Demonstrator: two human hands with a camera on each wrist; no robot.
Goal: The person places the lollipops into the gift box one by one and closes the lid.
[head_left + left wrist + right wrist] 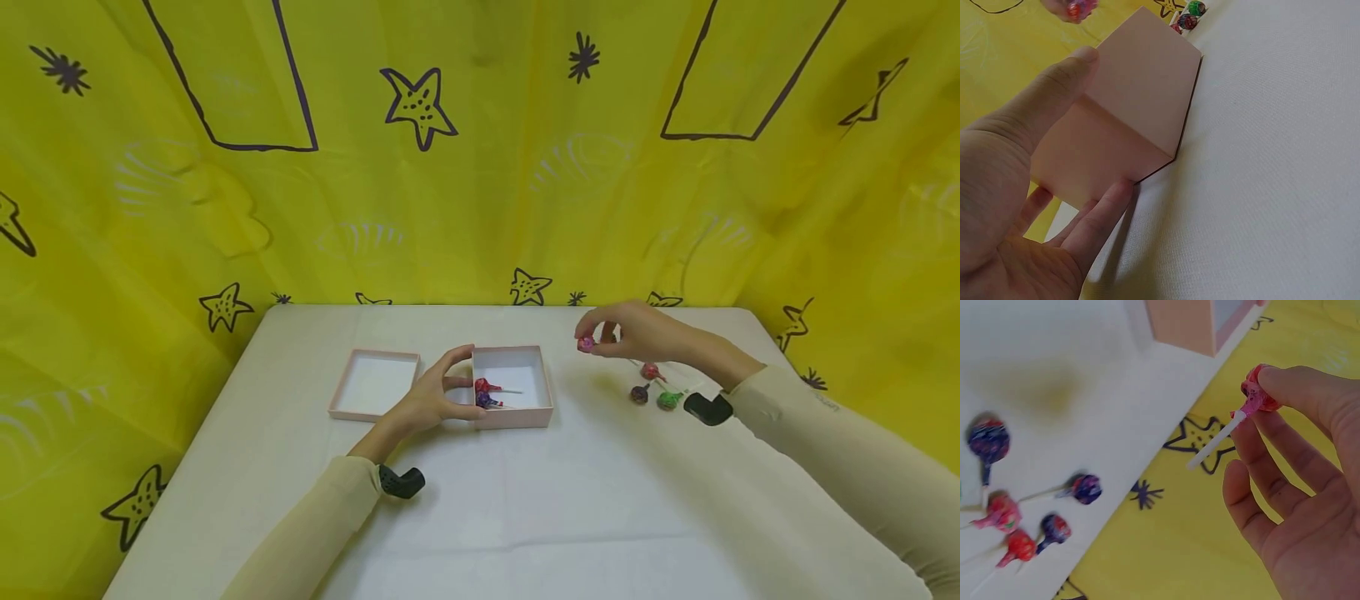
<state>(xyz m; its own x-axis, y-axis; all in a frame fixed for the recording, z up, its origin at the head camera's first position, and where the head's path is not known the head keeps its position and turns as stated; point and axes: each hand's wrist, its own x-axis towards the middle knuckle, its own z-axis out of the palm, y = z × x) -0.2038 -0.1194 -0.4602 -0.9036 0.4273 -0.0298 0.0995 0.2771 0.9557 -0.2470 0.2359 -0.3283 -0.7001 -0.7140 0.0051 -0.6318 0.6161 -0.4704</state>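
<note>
- head: left hand (429, 402) grips the box (513, 420), two lollipops (484, 386) inside; lid (378, 379) at its 9 o'clock; right hand (641, 332), at its 2 o'clock, pinches a pink lollipop (586, 344).
- left wrist: thumb and fingers brace the box.
- right wrist: loose lollipops (1002, 512) lie at 8 o'clock from the pink lollipop.

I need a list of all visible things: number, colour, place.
Table: one, white, centre
Curtain: count unclear, yellow, behind table
Box: one, pink, on table
Lid: one, pink and white, left of box
Boxed lollipops: two, red and purple, in box
Loose lollipops: at least six, mixed colours, table's right side
Held lollipop: one, pink, right of box
Sleeves: two, beige, over table
Wrist devices: two, black, at sleeve ends
Left grip: one, bare, at box's left
Right grip: one, bare, pinching held lollipop
</note>
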